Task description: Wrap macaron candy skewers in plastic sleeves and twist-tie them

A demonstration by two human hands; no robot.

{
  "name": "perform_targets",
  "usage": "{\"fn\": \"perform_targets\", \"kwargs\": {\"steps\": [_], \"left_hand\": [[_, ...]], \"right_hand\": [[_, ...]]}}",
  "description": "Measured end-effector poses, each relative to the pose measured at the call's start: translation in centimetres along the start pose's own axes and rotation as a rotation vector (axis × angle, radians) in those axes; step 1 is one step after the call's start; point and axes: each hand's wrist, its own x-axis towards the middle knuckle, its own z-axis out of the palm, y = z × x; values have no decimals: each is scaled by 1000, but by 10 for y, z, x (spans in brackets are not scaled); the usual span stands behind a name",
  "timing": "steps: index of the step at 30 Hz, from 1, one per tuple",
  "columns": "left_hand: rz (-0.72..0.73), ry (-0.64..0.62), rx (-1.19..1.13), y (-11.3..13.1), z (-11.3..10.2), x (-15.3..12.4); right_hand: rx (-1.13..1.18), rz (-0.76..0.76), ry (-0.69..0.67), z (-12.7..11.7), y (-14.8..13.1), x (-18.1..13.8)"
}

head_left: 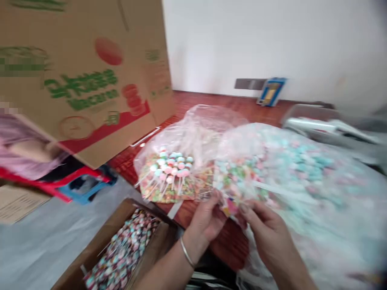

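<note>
1. Small colourful piece point(231, 206): sat between both hands, over the near edge of the red-brown table point(231, 247); too blurred to tell just what.
2. Left hand point(207, 219): came in from the near side, thumb and fingers drawn narrow, pinching the piece at its left end.
3. Right hand point(269, 227): faced the left one, thumb and forefinger nearly together, pinching the right end; remaining fingers curled, partly hidden.
4. Beyond the left hand: stood a bunch of striped lollipops point(173, 167), heads upward, against the clear left bag point(201, 135).
5. Right bag point(326, 237): spread wide beside the right hand, full of pastel sweets, loose plastic reaching close to the wrist.
6. Open carton point(99, 233): stood near left, below the table edge, heaped with more lollipops.
7. For good handling: called for a light, even pinch with the fingertips, both wrists steady; too hard a squeeze risked creasing or crushing. Also deserved watching: loose plastic near the right hand, easily snagged.
</note>
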Motion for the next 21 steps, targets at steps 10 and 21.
{"fn": "perform_targets", "kwargs": {"steps": [10,21], "left_hand": [[132,25,116,2,-2,3],[126,-6,100,-1,-1,2]], "right_hand": [[-239,-271,176,3,-8,-4],[-274,-232,220,2,-5,-7]]}}
